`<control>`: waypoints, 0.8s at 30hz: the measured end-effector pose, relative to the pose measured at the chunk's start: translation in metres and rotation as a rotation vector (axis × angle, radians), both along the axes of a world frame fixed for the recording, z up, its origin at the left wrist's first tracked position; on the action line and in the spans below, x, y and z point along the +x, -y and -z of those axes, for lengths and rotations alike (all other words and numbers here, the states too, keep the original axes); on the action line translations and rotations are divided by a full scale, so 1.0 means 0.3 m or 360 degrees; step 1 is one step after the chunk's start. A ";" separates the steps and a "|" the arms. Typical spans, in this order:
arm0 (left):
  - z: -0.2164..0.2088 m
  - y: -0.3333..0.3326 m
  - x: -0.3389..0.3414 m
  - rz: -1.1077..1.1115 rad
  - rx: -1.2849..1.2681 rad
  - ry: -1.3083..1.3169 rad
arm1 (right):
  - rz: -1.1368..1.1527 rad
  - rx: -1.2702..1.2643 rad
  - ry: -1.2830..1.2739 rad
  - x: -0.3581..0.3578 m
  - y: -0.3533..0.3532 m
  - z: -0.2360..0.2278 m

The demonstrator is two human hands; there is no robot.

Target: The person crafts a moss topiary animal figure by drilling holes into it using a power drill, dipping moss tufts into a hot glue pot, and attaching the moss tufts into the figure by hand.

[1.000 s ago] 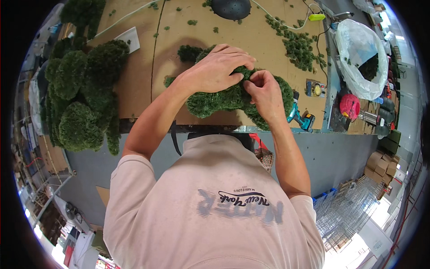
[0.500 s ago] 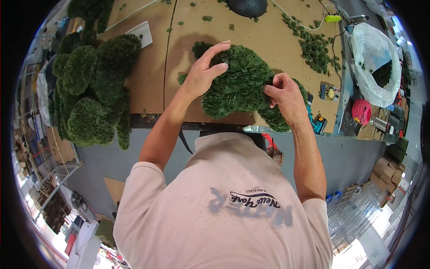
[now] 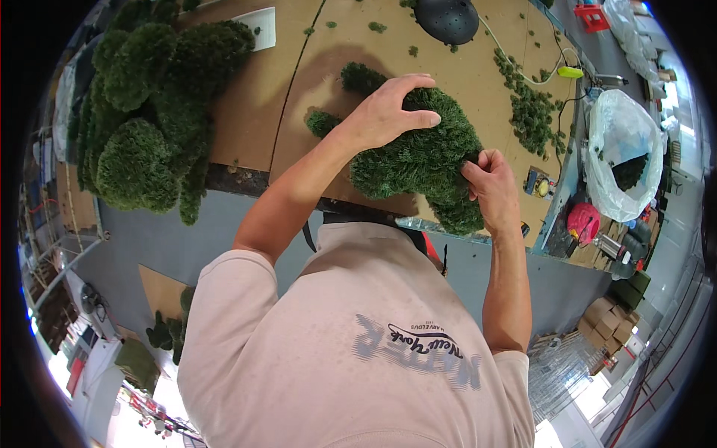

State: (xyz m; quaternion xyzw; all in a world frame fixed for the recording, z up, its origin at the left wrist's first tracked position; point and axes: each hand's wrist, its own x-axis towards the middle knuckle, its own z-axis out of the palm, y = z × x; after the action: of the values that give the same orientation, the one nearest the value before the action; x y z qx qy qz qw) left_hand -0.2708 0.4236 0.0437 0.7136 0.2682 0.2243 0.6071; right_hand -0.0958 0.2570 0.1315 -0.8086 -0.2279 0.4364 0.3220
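A dark green topiary figure (image 3: 418,160) of dense artificial grass lies on the table before me, with rounded lobes sticking out to the left and toward the front edge. My left hand (image 3: 392,112) rests across its upper part, thumb and fingers apart. At the figure's right side my right hand (image 3: 491,183) is closed in a pinch against the grass. What sits between those fingertips is too dark and small to make out.
More green topiary shapes (image 3: 138,164) are piled at the left. Small green tufts (image 3: 532,119) lie scattered on the right of the cardboard-covered table (image 3: 246,138). A dark perforated dome (image 3: 447,19) sits at the far side. A clear plastic bag (image 3: 597,149) stands at the right edge.
My view has turned, so the table appears shifted. The left hand has slid rightward over the figure, and its fingers lie farther across the top. The right hand still pinches at the right side.
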 end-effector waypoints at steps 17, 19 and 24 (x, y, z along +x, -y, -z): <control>0.004 -0.001 0.010 -0.0016 -0.0310 0.0028 | 0.0026 0.0063 -0.0015 -0.011 0.003 -0.006; 0.003 -0.010 0.013 0.0026 -0.0338 0.0013 | 0.0025 0.0079 -0.0018 -0.001 0.006 0.006; 0.033 0.024 0.012 -0.0159 -0.0148 -0.0047 | 0.0032 0.0147 -0.0025 -0.006 0.008 0.013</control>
State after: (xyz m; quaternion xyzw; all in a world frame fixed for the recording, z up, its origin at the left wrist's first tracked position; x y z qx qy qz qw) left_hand -0.2673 0.4166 0.0338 0.6735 0.3224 0.2311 0.6237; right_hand -0.0977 0.2546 0.1276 -0.7918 -0.2371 0.4285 0.3651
